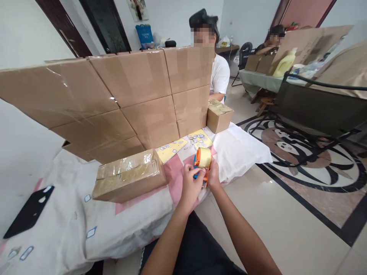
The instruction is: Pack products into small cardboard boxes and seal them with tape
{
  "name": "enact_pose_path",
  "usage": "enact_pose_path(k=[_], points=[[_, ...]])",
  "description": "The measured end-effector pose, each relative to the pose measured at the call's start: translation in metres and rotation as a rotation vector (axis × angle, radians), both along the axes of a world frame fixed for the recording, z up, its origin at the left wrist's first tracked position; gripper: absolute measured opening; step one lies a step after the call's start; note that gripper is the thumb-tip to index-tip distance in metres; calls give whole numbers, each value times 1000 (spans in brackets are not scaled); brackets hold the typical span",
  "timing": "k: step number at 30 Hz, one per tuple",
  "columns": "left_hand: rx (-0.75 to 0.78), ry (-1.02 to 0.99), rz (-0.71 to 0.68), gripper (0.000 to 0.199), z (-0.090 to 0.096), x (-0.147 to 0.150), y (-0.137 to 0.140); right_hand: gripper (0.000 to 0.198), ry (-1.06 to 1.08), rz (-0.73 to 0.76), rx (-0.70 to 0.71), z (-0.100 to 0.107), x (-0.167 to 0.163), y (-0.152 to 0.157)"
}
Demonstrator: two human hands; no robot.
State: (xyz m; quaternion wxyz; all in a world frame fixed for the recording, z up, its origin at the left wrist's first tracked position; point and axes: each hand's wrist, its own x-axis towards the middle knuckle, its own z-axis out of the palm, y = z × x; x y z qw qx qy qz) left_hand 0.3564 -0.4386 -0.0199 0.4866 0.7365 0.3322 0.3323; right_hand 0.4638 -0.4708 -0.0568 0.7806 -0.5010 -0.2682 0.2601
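Observation:
In front of my lap, a tape dispenser with orange and blue parts carries a wide roll of yellowish packing tape. My right hand is wrapped round its right side. The fingers of my left hand are bent and pinched together against its lower part, seemingly on the tape; the exact spot under the fingertips is hidden. Left of my hands lies a taped cardboard box on the cloth-covered table.
Stacked cardboard boxes form a wall along the table's far side. A smaller box stands at its right end, near a person in a white shirt. A black flat object lies at the left. Another person sits farther back.

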Motion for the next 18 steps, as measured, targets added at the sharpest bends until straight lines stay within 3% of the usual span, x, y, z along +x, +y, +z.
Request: enact_pose_path(k=[3, 6, 9, 13, 18], points=[[-41, -110, -7, 30, 15, -2, -7, 52, -122, -26, -14, -3, -6, -5], [-124, -115, 8, 30, 16, -14, -23, 56, -113, -62, -7, -2, -11, -8], [-169, -65, 5, 33, 2, -36, -45, 58, -19, -154, -21, 2, -7, -2], [-102, 40, -15, 33, -20, -65, -64, 53, 135, -327, -24, 0, 4, 11], [10, 114, 41, 28, -33, -88, -60, 51, 269, -161, 132, 2, -4, 16]])
